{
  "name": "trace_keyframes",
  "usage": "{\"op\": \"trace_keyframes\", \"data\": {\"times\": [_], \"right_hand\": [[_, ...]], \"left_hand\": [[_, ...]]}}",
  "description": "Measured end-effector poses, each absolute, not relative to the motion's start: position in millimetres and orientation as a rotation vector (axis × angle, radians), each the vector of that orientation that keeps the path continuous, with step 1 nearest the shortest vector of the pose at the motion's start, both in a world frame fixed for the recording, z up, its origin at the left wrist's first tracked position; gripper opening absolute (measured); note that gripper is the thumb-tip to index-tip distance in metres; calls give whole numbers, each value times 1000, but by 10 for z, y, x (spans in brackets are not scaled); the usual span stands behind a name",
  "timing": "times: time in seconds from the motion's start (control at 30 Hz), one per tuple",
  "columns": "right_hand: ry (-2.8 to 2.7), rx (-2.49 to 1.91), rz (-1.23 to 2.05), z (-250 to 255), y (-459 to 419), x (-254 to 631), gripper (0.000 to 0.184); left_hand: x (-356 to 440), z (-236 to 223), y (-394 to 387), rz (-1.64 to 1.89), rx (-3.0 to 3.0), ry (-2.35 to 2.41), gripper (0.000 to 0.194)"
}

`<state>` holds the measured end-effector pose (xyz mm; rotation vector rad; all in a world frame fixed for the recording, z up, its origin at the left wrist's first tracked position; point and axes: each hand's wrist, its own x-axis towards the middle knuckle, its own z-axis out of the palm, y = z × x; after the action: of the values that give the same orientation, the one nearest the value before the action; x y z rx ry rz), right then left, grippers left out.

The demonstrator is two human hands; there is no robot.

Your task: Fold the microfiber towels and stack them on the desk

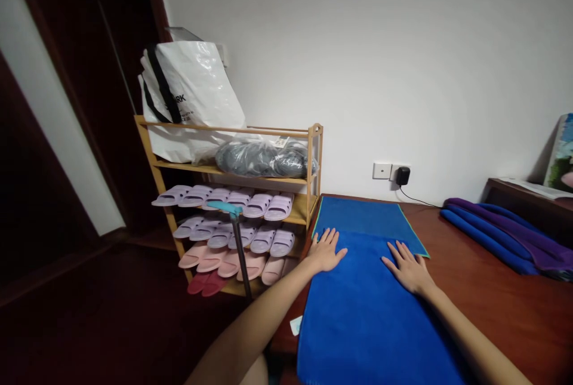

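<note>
A blue towel (362, 319) lies spread on the dark wooden table (501, 301) and hangs over its near edge. My left hand (326, 250) rests flat on the towel's far left corner with fingers spread, holding nothing. My right hand (408, 268) lies flat on the towel's far right part, fingers stretched out, also holding nothing. Beyond the towel's far edge a second, lighter blue cloth with a green border (364, 215) lies flat on the table.
A pile of blue and purple towels (505, 236) lies at the table's right. A wooden shoe rack (233, 194) with several slippers and a white bag (188, 92) stands left of the table. A plugged-in wall socket (391, 173) is behind.
</note>
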<state>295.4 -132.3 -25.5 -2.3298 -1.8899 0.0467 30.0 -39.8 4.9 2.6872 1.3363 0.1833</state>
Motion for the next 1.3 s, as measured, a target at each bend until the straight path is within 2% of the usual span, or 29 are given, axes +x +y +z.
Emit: {"op": "trace_keyframes", "data": {"times": [0.53, 0.6, 0.8, 0.93, 1.0, 1.07, 1.3], "right_hand": [[-1855, -2209, 19, -328, -2788, 2404, 76], [-1844, -2184, 41, -315, -2820, 2438, 72], [-1740, -1985, 28, -121, -2548, 2841, 52], [-1750, -1933, 312, -41, -2360, 3092, 52], [-1783, -1884, 406, -31, -2313, 3156, 44], [-1807, -1843, 432, -34, -2292, 3185, 39], [-1799, -1775, 464, -61, -2349, 3173, 39]], "left_hand": [[-347, 230, -1756, 195, 2684, 1262, 71], [-381, 271, -1755, 207, 2693, 1247, 67], [-402, 383, -1351, 563, 2802, 1082, 36], [-430, 336, -1082, 522, 2698, 1011, 25], [-435, 301, -985, 492, 2606, 998, 19], [-431, 274, -905, 467, 2549, 1001, 18], [-456, 289, -835, 462, 2460, 922, 22]]}}
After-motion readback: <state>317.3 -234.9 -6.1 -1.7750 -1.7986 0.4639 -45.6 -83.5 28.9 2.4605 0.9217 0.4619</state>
